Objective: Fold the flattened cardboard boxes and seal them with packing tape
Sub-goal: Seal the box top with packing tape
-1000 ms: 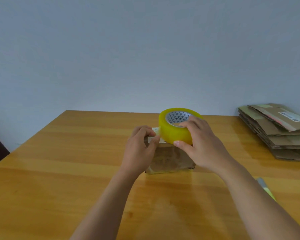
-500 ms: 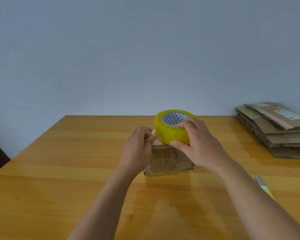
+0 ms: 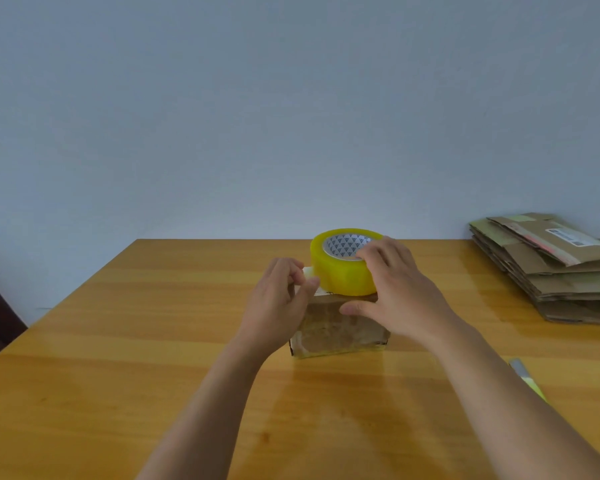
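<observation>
A yellow tape roll (image 3: 343, 268) is held flat on top of a small folded box (image 3: 340, 327) at mid-table (image 3: 118, 341), gripped by the right hand (image 3: 395, 289) with fingers over its rim and the thumb below. The tape's free end is pinched by the left hand (image 3: 278, 303) just beside the roll. Flattened boxes (image 3: 551, 265) are stacked at the far right, and a knife (image 3: 525, 375) is partly seen near the right forearm.

Item count: one roll of yellow packing tape (image 3: 343, 268), one folded cardboard box (image 3: 340, 327), one stack of flattened cardboard boxes (image 3: 555, 268) — individual sheets cannot be counted. Two hands — left hand (image 3: 278, 303), right hand (image 3: 399, 289) — one wooden table (image 3: 118, 341), and one partly hidden yellow-handled tool (image 3: 529, 379).
</observation>
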### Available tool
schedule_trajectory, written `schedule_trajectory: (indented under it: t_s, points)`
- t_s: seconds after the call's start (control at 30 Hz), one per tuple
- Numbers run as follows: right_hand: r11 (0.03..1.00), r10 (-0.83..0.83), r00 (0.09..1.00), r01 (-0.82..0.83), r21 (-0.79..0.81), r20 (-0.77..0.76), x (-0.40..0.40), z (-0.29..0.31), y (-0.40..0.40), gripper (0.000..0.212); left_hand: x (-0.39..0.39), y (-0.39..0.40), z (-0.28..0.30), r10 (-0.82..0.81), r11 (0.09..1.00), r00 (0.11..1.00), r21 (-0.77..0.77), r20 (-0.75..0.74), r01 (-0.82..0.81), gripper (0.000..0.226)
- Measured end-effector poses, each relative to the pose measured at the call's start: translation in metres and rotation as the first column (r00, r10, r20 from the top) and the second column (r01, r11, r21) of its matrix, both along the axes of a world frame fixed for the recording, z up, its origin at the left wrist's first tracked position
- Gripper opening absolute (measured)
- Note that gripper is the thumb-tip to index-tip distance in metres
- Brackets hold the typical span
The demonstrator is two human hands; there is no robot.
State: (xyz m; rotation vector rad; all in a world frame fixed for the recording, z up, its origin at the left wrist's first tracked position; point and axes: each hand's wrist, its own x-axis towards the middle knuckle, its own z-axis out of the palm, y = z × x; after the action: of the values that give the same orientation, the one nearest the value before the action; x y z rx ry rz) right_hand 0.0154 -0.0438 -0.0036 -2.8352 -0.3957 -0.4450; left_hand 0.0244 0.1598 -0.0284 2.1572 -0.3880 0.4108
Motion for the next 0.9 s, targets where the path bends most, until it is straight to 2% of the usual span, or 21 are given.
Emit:
schedule_trajectory:
  t_s: [0.17,0.27,0.47,0.67,0.9]
  points:
    - [1.0,0.026,0.999,-0.027,-0.007,-0.045,0.0,0.008,-0.007,0.075,0.001,-0.005,0.003,0.07,0.997,0.998,0.025,-0.005,-0.07,0.021]
    - [0.998,0.038,0.998,-0.039,-0.04,-0.041,-0.001,0.017,-0.009,0.068,0.002,-0.006,0.005,0.101,0.994,0.994,-0.034,-0.044,-0.103,0.024]
    - [0.994,0.106,0.99,-0.106,-0.008,0.091,0.001,0.039,-0.003,0.057,0.002,-0.006,0.008,0.082,0.963,0.987,-0.243,-0.136,-0.114,0.022]
    - [0.969,0.175,0.957,-0.21,0.134,0.232,0.011,0.051,0.013,0.058,0.007,-0.007,0.012,0.068,0.929,0.983,-0.349,-0.168,-0.124,0.021]
    - [0.955,0.177,0.938,-0.237,0.176,0.298,0.029,0.048,0.008,0.061,0.013,-0.005,0.012,0.019,0.889,0.977,-0.442,-0.214,-0.114,0.023]
